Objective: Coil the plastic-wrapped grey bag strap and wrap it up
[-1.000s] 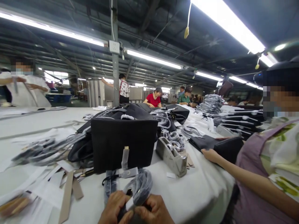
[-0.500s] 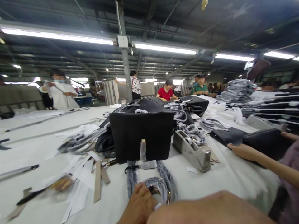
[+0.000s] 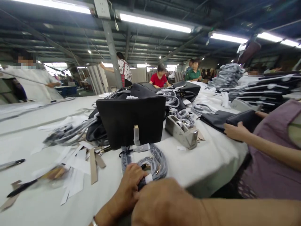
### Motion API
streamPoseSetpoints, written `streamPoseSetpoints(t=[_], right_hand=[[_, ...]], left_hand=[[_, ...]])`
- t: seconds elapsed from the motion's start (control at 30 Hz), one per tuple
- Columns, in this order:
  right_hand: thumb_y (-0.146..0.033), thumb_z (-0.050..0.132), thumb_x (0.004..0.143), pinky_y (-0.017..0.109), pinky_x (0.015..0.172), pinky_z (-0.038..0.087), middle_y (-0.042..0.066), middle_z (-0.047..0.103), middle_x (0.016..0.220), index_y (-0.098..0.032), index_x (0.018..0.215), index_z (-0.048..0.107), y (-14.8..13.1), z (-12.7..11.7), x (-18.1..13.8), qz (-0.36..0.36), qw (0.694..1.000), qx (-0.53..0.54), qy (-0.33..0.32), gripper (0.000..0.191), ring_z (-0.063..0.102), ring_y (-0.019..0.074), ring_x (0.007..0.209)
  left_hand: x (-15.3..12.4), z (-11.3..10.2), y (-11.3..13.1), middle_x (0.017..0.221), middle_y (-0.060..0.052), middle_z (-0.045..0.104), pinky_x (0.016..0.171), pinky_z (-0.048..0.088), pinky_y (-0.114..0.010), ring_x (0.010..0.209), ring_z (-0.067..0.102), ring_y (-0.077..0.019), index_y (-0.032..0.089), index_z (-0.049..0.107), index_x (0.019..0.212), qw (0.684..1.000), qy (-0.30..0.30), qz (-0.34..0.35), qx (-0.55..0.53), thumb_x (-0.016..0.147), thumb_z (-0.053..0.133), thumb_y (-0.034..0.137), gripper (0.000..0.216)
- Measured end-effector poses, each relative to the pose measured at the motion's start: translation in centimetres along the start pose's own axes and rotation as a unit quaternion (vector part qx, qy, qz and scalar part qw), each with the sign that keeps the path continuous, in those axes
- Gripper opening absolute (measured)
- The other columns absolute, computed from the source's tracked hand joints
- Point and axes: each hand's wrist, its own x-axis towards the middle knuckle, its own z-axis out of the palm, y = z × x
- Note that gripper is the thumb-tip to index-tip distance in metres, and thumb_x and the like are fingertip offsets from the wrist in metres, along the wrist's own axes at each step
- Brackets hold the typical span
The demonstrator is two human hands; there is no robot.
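Observation:
A coiled bag strap (image 3: pixel 160 161) in clear plastic lies on the table in front of a black handbag (image 3: pixel 131 121). My left hand (image 3: pixel 128 185) is closed around the near side of the coil, where a white tape band (image 3: pixel 148 178) and gold-coloured metal fittings (image 3: pixel 146 167) show. Against it, close to the camera, my right hand (image 3: pixel 162 201) is curled into a fist; its fingertips and whatever they hold are hidden. The handbag stands upright, its clasp tab (image 3: pixel 136 135) covered in a light wrapping, touching the top of the strap bundle.
A metal tape dispenser (image 3: pixel 182 131) stands right of the handbag. Paper strips (image 3: pixel 77 175) and a black-handled tool (image 3: pixel 22 187) lie at left. More wrapped straps (image 3: pixel 70 130) sit behind. At right, a co-worker's hand (image 3: pixel 236 131) holds a black bag (image 3: pixel 243 121).
The camera view has tilted down and turned rightward. My right hand has come into fuller view, close against my left. The co-worker's black bag is drawn nearer their body.

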Motion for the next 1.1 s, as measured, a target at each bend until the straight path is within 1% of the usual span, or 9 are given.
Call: streamPoseSetpoints(t=[0.07, 0.1, 0.2, 0.23, 0.33, 0.5, 0.67, 0.87, 1.1], right_hand=[[-0.031, 0.045, 0.091, 0.029, 0.066, 0.046, 0.003, 0.067, 0.075, -0.020, 0.076, 0.070, 4.1, -3.2, 1.2, 0.068, 0.995, -0.040, 0.069, 0.031, 0.059, 0.0167, 0.071], [-0.031, 0.049, 0.089, 0.027, 0.063, 0.045, 0.003, 0.065, 0.070, -0.018, 0.070, 0.068, 6.5, -5.3, 1.4, 0.144, 0.979, -0.057, 0.132, 0.029, 0.058, 0.0158, 0.067], [-0.032, 0.058, 0.083, 0.023, 0.060, 0.042, 0.002, 0.063, 0.068, -0.017, 0.072, 0.067, 13.8, -12.1, 0.6, 0.382, 0.880, -0.065, 0.275, 0.021, 0.057, 0.0152, 0.068], [-0.032, 0.059, 0.083, 0.022, 0.058, 0.042, 0.003, 0.065, 0.073, -0.016, 0.076, 0.067, 15.8, -13.9, 0.0, 0.452, 0.840, -0.034, 0.300, 0.020, 0.057, 0.0148, 0.069], [-0.029, 0.055, 0.086, 0.021, 0.054, 0.041, 0.008, 0.066, 0.082, -0.013, 0.081, 0.067, 20.0, -16.6, -1.5, 0.521, 0.806, -0.012, 0.280, 0.020, 0.056, 0.0133, 0.066], [-0.039, 0.057, 0.087, 0.025, 0.052, 0.042, 0.010, 0.067, 0.078, -0.012, 0.068, 0.067, 22.8, -15.2, -0.7, 0.577, 0.800, 0.016, 0.164, 0.035, 0.053, 0.0120, 0.056], [-0.040, 0.061, 0.083, 0.023, 0.045, 0.030, 0.006, 0.060, 0.057, -0.012, 0.053, 0.062, 24.5, -13.6, 2.1, 0.580, 0.810, 0.008, 0.087, 0.041, 0.045, 0.0100, 0.048], [-0.031, 0.064, 0.081, 0.023, 0.044, 0.027, 0.003, 0.058, 0.051, -0.013, 0.052, 0.058, 24.0, -13.7, 2.8, 0.566, 0.822, 0.015, 0.058, 0.035, 0.049, 0.0101, 0.048], [-0.037, 0.059, 0.092, 0.021, 0.052, 0.043, -0.004, 0.057, 0.064, -0.014, 0.074, 0.058, 23.0, -13.4, 2.8, 0.579, 0.811, 0.028, 0.074, 0.030, 0.051, 0.0077, 0.053]], left_hand=[[0.0, 0.2, -0.1, 0.082, -0.004, 0.060, 0.082, 0.039, -0.040, 0.082, 0.053, -0.0211, 0.019, 0.062, 0.092, 1.000, 0.008, 0.001, 0.005, 0.084, 0.057, 0.030, 0.015], [0.0, 0.1, 0.0, 0.084, -0.005, 0.061, 0.084, 0.039, -0.040, 0.084, 0.053, -0.0212, 0.019, 0.062, 0.094, 1.000, 0.007, 0.001, 0.005, 0.084, 0.058, 0.029, 0.015], [0.3, -0.2, 0.2, 0.083, -0.004, 0.060, 0.086, 0.039, -0.040, 0.083, 0.053, -0.0204, 0.019, 0.061, 0.095, 1.000, -0.002, 0.010, -0.008, 0.084, 0.059, 0.028, 0.015], [0.3, -0.3, 0.3, 0.081, -0.004, 0.060, 0.085, 0.039, -0.039, 0.082, 0.053, -0.0201, 0.019, 0.061, 0.095, 1.000, -0.004, 0.011, -0.012, 0.084, 0.059, 0.027, 0.014], [0.5, -0.6, 0.5, 0.080, -0.003, 0.060, 0.085, 0.039, -0.039, 0.080, 0.054, -0.0197, 0.019, 0.060, 0.094, 1.000, -0.010, 0.010, -0.013, 0.084, 0.059, 0.026, 0.013], [0.5, -0.5, 0.3, 0.080, -0.003, 0.060, 0.089, 0.038, -0.040, 0.080, 0.054, -0.0194, 0.020, 0.059, 0.095, 1.000, -0.026, -0.001, -0.012, 0.085, 0.058, 0.030, 0.014], [0.2, -0.2, 0.0, 0.080, -0.003, 0.059, 0.094, 0.036, -0.042, 0.081, 0.055, -0.0189, 0.021, 0.059, 0.093, 0.999, -0.044, -0.011, -0.016, 0.088, 0.055, 0.033, 0.014], [0.2, -0.1, -0.2, 0.082, -0.003, 0.060, 0.096, 0.035, -0.042, 0.083, 0.055, -0.0192, 0.022, 0.060, 0.094, 0.999, -0.037, 0.001, 0.000, 0.086, 0.058, 0.034, 0.015], [0.4, -0.2, -0.2, 0.078, -0.003, 0.060, 0.086, 0.040, -0.037, 0.080, 0.055, -0.0188, 0.020, 0.061, 0.090, 0.999, -0.038, 0.009, -0.007, 0.085, 0.057, 0.031, 0.013]])
